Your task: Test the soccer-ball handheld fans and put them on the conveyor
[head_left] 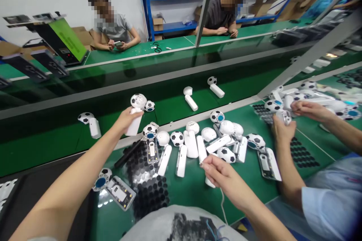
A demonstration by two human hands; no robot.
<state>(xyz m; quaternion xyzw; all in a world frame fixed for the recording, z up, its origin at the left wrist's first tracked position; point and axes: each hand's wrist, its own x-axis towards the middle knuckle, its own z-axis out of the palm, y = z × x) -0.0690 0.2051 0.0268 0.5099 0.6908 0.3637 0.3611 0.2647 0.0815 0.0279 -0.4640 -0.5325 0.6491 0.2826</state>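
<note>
My left hand (127,120) reaches out over the near edge of the green conveyor belt, fingers wrapped round the white handle of a handheld fan (138,101) with a round, football-patterned head. Low in front of me, my right hand (222,171) pinches the small white end of a cable (222,205), which hangs from under the palm toward my lap. Just beyond that hand lies a cluster of similar fans (190,143), some with football heads and white handles. At the left, a fan with an uncovered handle (120,192) shows its circuit parts.
Sheets of black round pads (151,192) lie on the green worktop (189,192). More fans (94,127) rest on the belt (166,101). At my right, a co-worker's hands (284,126) handle another fan. Two people sit across the belt, beyond a metal post (203,17).
</note>
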